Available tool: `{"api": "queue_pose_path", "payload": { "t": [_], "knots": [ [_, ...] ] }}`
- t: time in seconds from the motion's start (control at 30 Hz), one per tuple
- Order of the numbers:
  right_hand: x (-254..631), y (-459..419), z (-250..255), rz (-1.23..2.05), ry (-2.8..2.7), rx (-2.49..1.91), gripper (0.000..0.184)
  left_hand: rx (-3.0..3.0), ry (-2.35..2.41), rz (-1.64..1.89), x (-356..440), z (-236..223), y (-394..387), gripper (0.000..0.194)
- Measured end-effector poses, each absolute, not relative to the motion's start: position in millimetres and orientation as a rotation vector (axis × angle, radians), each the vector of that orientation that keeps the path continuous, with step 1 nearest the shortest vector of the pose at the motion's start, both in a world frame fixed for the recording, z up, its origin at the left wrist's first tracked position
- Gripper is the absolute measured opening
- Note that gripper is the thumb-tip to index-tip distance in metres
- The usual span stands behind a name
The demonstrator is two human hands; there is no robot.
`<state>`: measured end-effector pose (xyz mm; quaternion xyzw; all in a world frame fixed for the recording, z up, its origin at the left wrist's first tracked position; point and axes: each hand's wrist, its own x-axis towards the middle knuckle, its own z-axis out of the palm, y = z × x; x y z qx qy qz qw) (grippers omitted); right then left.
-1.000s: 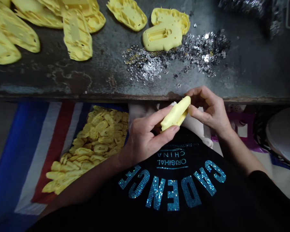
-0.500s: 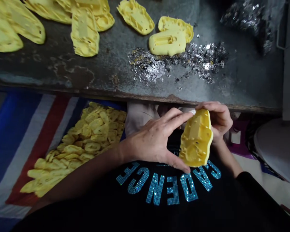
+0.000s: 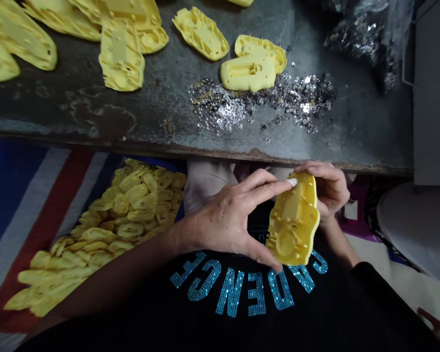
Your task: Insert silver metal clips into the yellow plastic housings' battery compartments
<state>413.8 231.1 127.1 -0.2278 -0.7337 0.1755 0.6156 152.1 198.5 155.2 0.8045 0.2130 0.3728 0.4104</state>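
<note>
Just in front of my chest, both hands hold a yellow plastic shell (image 3: 292, 220), its ribbed hollow inside facing me. My left hand (image 3: 231, 215) spans its left side, with the index finger at the top end and the thumb near the bottom. Behind the upper right edge my right hand (image 3: 328, 188) curls its fingers round the shell; part of that hand is hidden. On the metal table, two more yellow shells, one face up (image 3: 248, 74) and one hollow side up (image 3: 260, 48), overlap beside a spread of small shiny metal pieces (image 3: 223, 110).
Several yellow shells (image 3: 121, 56) lie at the table's back left. The worn table edge (image 3: 168, 146) runs just beyond my hands. A clear bag of metal pieces (image 3: 363, 39) sits back right. Below left, a heap of yellow shells (image 3: 132, 205) rests by a striped sheet (image 3: 40, 210).
The camera view has shifted slightly, so the table things appear a little lower and further left. Both hands keep hold of the shell, which sits slightly lower in view.
</note>
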Motion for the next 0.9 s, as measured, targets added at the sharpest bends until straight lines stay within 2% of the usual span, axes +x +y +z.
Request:
{"api": "queue_pose_path", "payload": {
  "t": [0.27,0.4,0.47,0.57,0.7,0.9],
  "knots": [
    [412,222,121,0.473,-1.609,-0.632,0.039,1.929,0.477,1.04,151,150,199,0.123],
    [409,220,131,0.806,-1.479,-0.925,0.032,1.593,0.648,0.964,146,154,192,0.094],
    [409,223,139,0.984,-1.466,-0.995,0.032,1.435,0.714,0.97,144,156,188,0.089],
    [407,228,148,1.247,-1.453,-0.963,0.035,1.271,0.736,1.008,144,157,188,0.084],
    [403,228,150,1.381,-1.368,-0.877,0.039,1.082,0.735,1.114,148,155,187,0.063],
    [402,222,149,1.293,-1.436,-0.814,0.04,1.283,0.759,1.139,152,153,173,0.068]
  ]
}}
